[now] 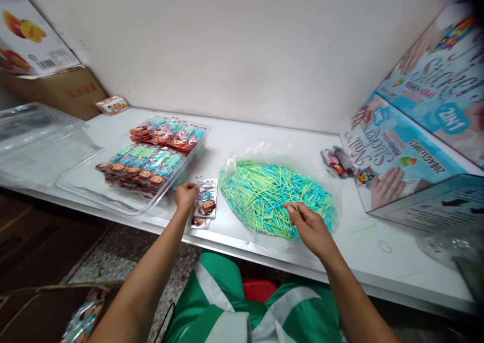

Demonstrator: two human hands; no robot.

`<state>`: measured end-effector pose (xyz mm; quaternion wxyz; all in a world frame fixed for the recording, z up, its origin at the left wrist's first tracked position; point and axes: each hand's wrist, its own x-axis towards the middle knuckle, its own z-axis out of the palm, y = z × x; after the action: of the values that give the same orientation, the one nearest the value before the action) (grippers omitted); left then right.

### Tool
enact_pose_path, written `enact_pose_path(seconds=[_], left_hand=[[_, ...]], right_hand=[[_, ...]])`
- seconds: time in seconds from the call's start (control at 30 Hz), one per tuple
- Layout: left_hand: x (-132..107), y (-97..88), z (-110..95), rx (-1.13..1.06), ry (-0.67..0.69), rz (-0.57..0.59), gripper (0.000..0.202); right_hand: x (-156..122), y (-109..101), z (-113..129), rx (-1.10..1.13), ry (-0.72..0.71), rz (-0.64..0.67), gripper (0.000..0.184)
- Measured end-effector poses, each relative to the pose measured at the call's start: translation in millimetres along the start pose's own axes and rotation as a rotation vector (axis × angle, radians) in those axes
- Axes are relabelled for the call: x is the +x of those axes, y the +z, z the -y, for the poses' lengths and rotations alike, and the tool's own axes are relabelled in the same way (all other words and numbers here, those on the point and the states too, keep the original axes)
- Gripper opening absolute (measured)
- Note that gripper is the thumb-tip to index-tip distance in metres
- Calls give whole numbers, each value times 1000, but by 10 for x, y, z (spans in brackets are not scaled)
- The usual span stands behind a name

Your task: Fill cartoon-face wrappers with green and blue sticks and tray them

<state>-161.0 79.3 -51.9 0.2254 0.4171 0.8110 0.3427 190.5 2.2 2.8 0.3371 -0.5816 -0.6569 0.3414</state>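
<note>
My left hand (186, 196) is closed, its fingertips pinched at the left edge of a small printed packet (207, 202) with a cartoon figure. A second packet (200, 223) lies partly under it near the table's front edge. Over a clear plastic bag (260, 154) full of thin green and blue sticks (260, 194), my right hand (308, 228) has thumb and forefinger pressed together. A thin light-green stick seems to be between these fingertips, only partly visible.
Left of the packets, a clear plastic tray (138, 209) holds rows of filled packets. An open clear container (38, 146) stands farther left. Printed boxes (401, 156) fill the right side, with dark packets (336, 162) beside them. A rubber band (385, 246) lies at right.
</note>
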Motion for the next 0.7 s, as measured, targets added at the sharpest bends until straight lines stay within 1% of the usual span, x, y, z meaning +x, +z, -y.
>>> enact_pose_path(seconds=[0.07, 0.13, 0.2, 0.23, 0.3, 0.33, 0.4, 0.43, 0.47, 0.5, 0.53, 0.6, 0.67, 0.7], left_hand=[[3, -32, -5, -72, 17, -6, 21], [-22, -84, -27, -153, 42, -1, 19], [-123, -142, -93, -230, 71, 11, 22], [-215, -165, -146, -278, 88, 31, 25], [-477, -181, -281, -413, 117, 130, 30], [-636, -169, -355, -541, 122, 229, 30], [-957, -108, -488, -730, 95, 434, 28], [-1097, -63, -539, -785, 68, 500, 26], [-1211, -13, -577, -823, 34, 556, 26], [-1295, 39, -602, -859, -7, 598, 26], [-1349, 89, -616, -889, -49, 640, 28], [-1385, 177, -620, -934, -109, 735, 31], [-1365, 243, -613, -952, -135, 798, 30], [-1349, 268, -610, -956, -145, 802, 29]], right_hand=[[-10, -20, -16, -3, 5, 1, 33], [-12, -34, -16, -4, 10, -3, 33], [-11, -11, 19, 23, 10, -16, 32], [-10, 24, 51, 55, 12, -24, 32], [-9, 149, 139, 152, 19, -17, 34], [-8, 234, 186, 207, 27, -5, 37], [-9, 427, 265, 291, 16, 95, 41], [-12, 519, 288, 334, 10, 131, 38], [-18, 599, 300, 360, -1, 173, 31], [-27, 662, 301, 364, -11, 196, 27], [-37, 702, 294, 361, -18, 211, 25], [-53, 714, 268, 325, -38, 236, 24], [-30, 644, 243, 259, -75, 292, 25], [9, 587, 232, 210, -100, 325, 27]])
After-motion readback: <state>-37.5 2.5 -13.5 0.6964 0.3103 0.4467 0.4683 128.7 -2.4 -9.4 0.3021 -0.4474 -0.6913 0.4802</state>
